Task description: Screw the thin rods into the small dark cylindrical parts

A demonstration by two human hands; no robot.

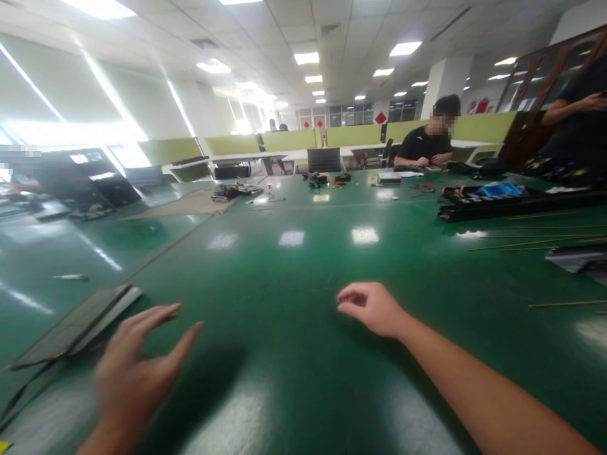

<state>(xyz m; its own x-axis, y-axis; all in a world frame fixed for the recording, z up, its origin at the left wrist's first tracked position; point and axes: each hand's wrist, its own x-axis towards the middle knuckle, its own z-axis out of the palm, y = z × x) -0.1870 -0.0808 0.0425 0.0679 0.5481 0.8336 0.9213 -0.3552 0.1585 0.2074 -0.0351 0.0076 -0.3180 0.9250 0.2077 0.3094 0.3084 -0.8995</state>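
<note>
My left hand hovers over the green table at the lower left, fingers stretched out and apart, holding nothing. A flat dark panel lies just to its left. My right hand reaches out over the middle of the table, fingers curled in and pinched together; whether anything small sits between them is too hard to make out. Bare green surface lies between the two hands.
A long black tray with a blue item stands at the right, thin rods in front of it. Small tools and parts lie at the far end. A seated person works there; another person's arm shows at far right.
</note>
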